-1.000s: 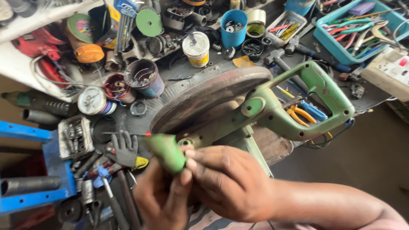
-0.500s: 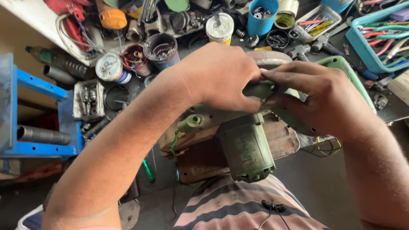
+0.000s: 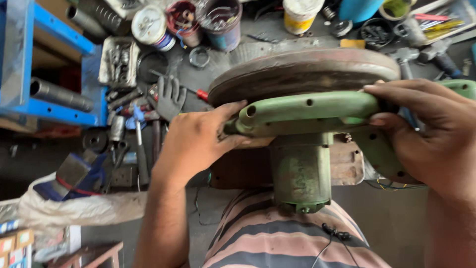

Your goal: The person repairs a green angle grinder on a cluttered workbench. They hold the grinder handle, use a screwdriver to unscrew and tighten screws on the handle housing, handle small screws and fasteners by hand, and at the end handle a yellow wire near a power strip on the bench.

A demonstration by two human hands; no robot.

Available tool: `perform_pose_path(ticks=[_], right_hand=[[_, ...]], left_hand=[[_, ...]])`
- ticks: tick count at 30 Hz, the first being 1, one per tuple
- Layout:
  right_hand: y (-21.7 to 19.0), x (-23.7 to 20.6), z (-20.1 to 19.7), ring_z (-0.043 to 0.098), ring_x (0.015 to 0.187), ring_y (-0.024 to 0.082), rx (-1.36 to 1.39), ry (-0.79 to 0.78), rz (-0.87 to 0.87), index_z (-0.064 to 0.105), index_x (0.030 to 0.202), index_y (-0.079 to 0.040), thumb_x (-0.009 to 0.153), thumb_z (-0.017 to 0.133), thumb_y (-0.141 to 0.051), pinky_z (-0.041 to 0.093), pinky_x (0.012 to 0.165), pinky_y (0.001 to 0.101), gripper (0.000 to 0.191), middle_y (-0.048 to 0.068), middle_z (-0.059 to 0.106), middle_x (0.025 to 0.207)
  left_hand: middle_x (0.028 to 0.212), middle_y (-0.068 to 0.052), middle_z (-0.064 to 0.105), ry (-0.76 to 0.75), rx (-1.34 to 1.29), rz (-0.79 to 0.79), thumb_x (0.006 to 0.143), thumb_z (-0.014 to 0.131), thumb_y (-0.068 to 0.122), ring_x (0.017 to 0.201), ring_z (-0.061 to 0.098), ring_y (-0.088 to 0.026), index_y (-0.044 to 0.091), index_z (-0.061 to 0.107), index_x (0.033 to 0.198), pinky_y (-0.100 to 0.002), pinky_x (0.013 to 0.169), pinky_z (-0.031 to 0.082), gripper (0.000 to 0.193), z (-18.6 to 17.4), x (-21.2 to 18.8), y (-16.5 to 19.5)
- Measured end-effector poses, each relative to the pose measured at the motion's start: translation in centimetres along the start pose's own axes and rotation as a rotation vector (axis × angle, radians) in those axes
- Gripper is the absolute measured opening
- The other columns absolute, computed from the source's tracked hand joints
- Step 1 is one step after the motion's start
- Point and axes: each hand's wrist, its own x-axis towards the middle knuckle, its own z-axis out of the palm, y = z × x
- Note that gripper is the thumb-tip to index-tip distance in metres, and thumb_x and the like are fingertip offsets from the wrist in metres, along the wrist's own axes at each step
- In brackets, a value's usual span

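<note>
Saw now turned level since before, left hand (image 3: 198, 141) and right hand (image 3: 426, 134) fingers wrapped round worn green metal circular saw (image 3: 307, 111), beside rusty round blade guard (image 3: 302, 72).

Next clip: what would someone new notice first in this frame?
The green saw fills the centre, its rusty round guard on top and motor housing pointing down at the striped shirt. The left hand holds its left end, the right hand its handle side. Behind lies a cluttered bench of cans and tools, with a grey glove and a blue rack at left.
</note>
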Motion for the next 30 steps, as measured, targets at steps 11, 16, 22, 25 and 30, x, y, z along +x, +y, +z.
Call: perform_pose_path(ticks=[11,16,22,25,30], right_hand=[[-2.2,1.7,0.8,0.070,0.083,0.026,-0.067,-0.050,0.027,0.071,0.121,0.003,0.101,0.067,-0.005,0.053,0.076,0.0353,0.022,0.020,0.071,0.097],[-2.3,2.6,0.9,0.069,0.079,0.029,-0.178,-0.093,-0.009,0.073,0.120,0.004,0.105,0.066,-0.008,0.052,0.071,0.0364,0.021,0.022,0.070,0.093],[-2.5,3.1,1.1,0.067,0.070,0.029,-0.220,-0.149,0.059,0.074,0.120,0.003,0.104,0.066,-0.010,0.051,0.063,0.0376,0.022,0.020,0.068,0.084],[-2.5,2.9,1.2,0.067,0.075,0.032,-0.211,-0.122,-0.061,0.072,0.120,0.005,0.104,0.066,-0.006,0.051,0.067,0.0384,0.020,0.021,0.068,0.090],[-1.6,2.0,1.4,0.068,0.087,0.033,-0.262,-0.081,-0.260,0.072,0.124,0.005,0.106,0.072,-0.003,0.053,0.076,0.0387,0.020,0.021,0.069,0.100]], left_hand=[[0.086,-0.001,0.068,0.109,-0.772,-0.348,0.097,0.074,0.026,0.076,0.056,-0.001,0.004,0.072,0.126,-0.023,0.066,0.054,0.037,3.5,-1.7,-1.0],[0.093,-0.007,0.078,0.084,-0.554,-0.247,0.104,0.062,0.024,0.083,0.064,-0.005,0.003,0.071,0.127,-0.026,0.077,0.055,0.032,3.3,-1.6,-1.2],[0.075,-0.009,0.066,0.043,-0.519,-0.298,0.104,0.057,0.031,0.069,0.056,-0.007,0.006,0.073,0.125,-0.026,0.066,0.050,0.037,2.4,-1.7,-0.9],[0.072,-0.006,0.067,0.031,-0.621,-0.345,0.101,0.061,0.040,0.068,0.058,-0.004,0.006,0.076,0.118,-0.024,0.063,0.052,0.040,2.1,-1.4,-0.6],[0.073,-0.008,0.072,0.044,-0.454,-0.330,0.093,0.070,0.045,0.062,0.061,-0.009,0.009,0.077,0.116,-0.028,0.058,0.049,0.043,2.3,-1.2,-0.9]])
